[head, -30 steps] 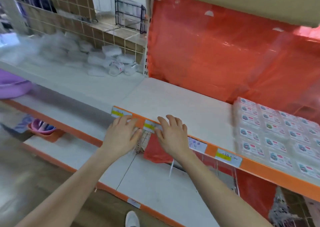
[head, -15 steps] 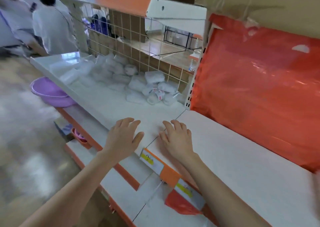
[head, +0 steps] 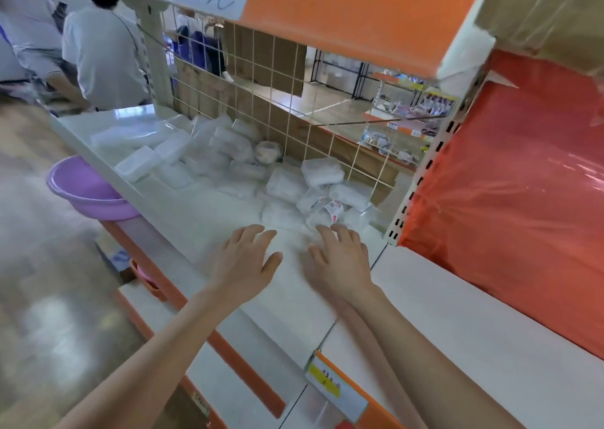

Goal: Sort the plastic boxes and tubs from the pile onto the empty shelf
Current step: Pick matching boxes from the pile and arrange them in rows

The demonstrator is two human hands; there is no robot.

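A pile of clear plastic boxes and tubs (head: 287,183) lies on the left white shelf (head: 183,229), against a wire grid back. One tub with a red and white label (head: 330,208) sits at the pile's near edge. My left hand (head: 245,262) hovers palm down with fingers spread, just short of the pile. My right hand (head: 340,258) is also flat and spread, its fingertips close to the labelled tub; whether they touch it is unclear. Neither hand holds anything. A bare white shelf (head: 474,340) extends to the right.
A red plastic sheet (head: 510,200) backs the right shelf. A purple basin (head: 86,190) sticks out under the left shelf. An orange-edged upper shelf (head: 343,13) hangs overhead. Two people (head: 98,52) stand at the far left. Lower shelves run below.
The view swung left and up toward the pile. Both hands moved forward from the shelf's front edge to just before the boxes, still flat and holding nothing.
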